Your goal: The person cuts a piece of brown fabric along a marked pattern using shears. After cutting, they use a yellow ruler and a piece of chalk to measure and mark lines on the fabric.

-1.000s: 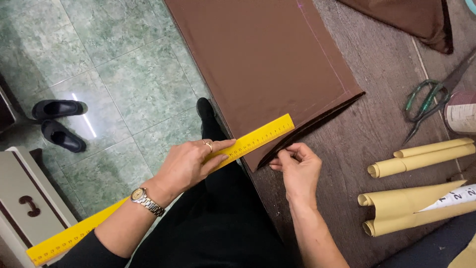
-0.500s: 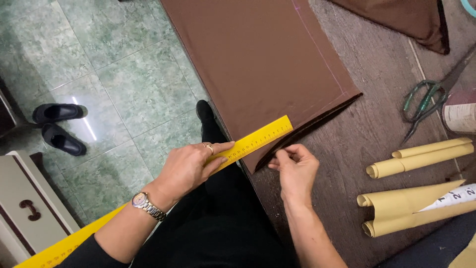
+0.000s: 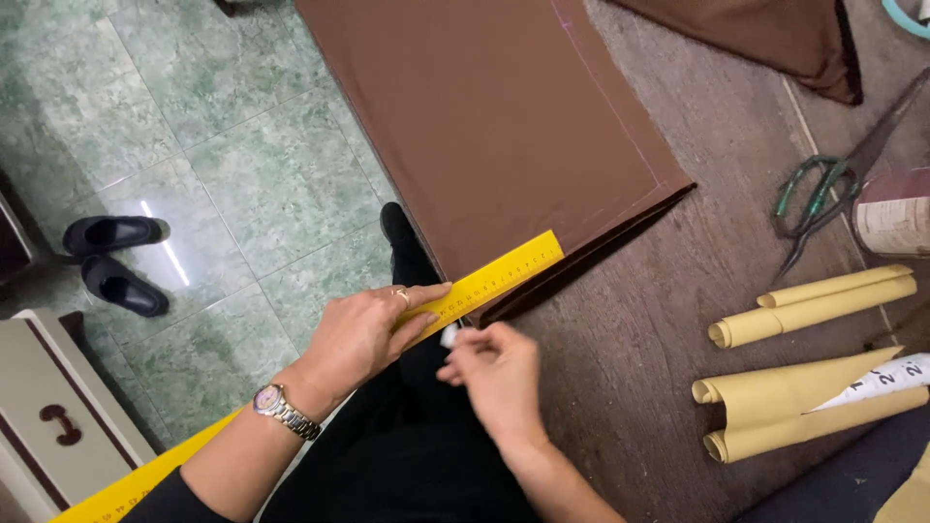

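Note:
My left hand (image 3: 366, 334), with a ring and a wristwatch, presses a long yellow ruler (image 3: 504, 276) flat along the near edge of a folded brown cloth (image 3: 494, 126) on the table. My right hand (image 3: 489, 373) hovers just below the ruler, its fingertips pinched on a small white piece of chalk (image 3: 449, 335) close to the cloth's near corner. A faint pale line runs along the cloth's right edge.
Green-handled scissors (image 3: 819, 199) lie at the right, beside a round tin (image 3: 896, 215). Rolled tan paper patterns (image 3: 809, 305) and a measuring tape (image 3: 877, 381) lie at the lower right. More brown cloth (image 3: 775, 34) is at the top. Black shoes (image 3: 111, 257) stand on the green floor.
My right hand has pulled back from the cloth's edge toward me with the chalk. The left hand and ruler have stayed in place.

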